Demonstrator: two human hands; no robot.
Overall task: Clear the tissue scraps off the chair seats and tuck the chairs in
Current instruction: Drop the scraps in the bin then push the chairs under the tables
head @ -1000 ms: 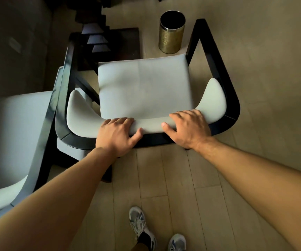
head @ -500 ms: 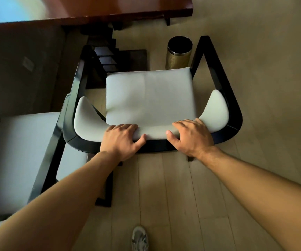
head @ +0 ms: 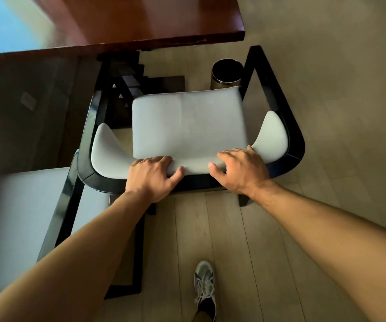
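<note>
A black-framed chair (head: 278,98) with a pale grey seat cushion and curved padded backrest stands in front of me, facing a reddish-brown table (head: 145,22). Its seat shows no tissue scraps. My left hand (head: 151,176) grips the top of the backrest left of centre. My right hand (head: 241,170) grips the same backrest right of centre. The chair's front edge lies just short of the table's edge.
A second chair (head: 24,217) of the same kind stands close on the left, its frame touching or nearly touching the first. A dark cylindrical bin (head: 225,74) sits on the floor beyond the seat's right front corner. The table's dark pedestal (head: 127,77) is under the tabletop.
The chair has slid forward toward the table with both hands on its backrest. The tabletop has come into view and I have stepped forward.
</note>
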